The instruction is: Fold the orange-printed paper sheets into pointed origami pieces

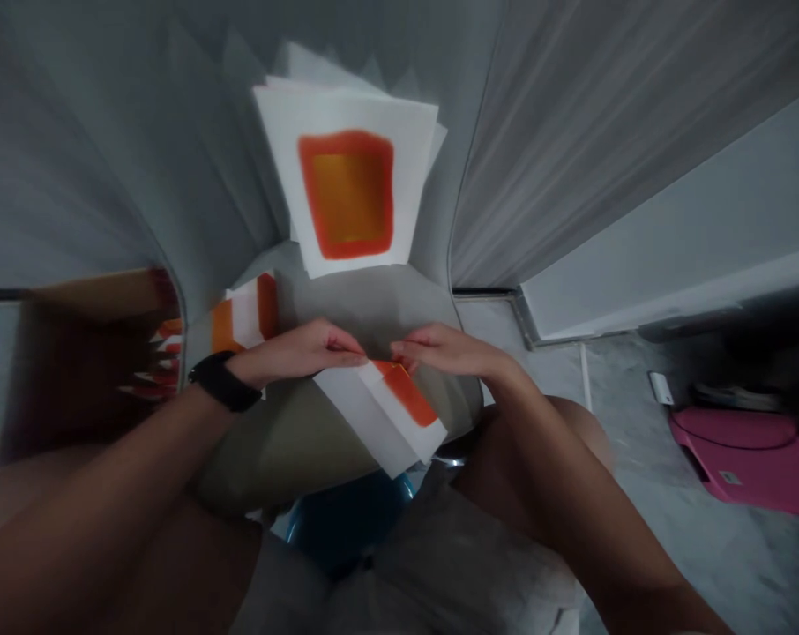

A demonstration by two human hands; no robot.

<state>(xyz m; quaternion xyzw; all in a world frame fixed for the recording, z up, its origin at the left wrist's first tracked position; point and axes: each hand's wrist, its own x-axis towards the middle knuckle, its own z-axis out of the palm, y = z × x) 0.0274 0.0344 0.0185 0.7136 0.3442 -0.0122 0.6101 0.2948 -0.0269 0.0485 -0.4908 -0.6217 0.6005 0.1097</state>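
My left hand [300, 353] and my right hand [449, 350] meet over a folded white paper with an orange band [390, 410], pinching its top edge with the fingertips. The paper lies on a small grey-beige surface [294, 441] in front of my knees. A black watch [222, 381] sits on my left wrist. Behind the hands lies a stack of flat white sheets [350, 190], the top one printed with an orange-framed yellow rectangle. To the left of my left hand rests another folded orange and white paper [244, 319].
A brown cardboard box [88, 353] with more orange and white pieces stands at the left. A grey curtain [604, 132] hangs at the back right. A pink object [750, 459] lies on the floor at the right. A blue stool [347, 520] shows below the surface.
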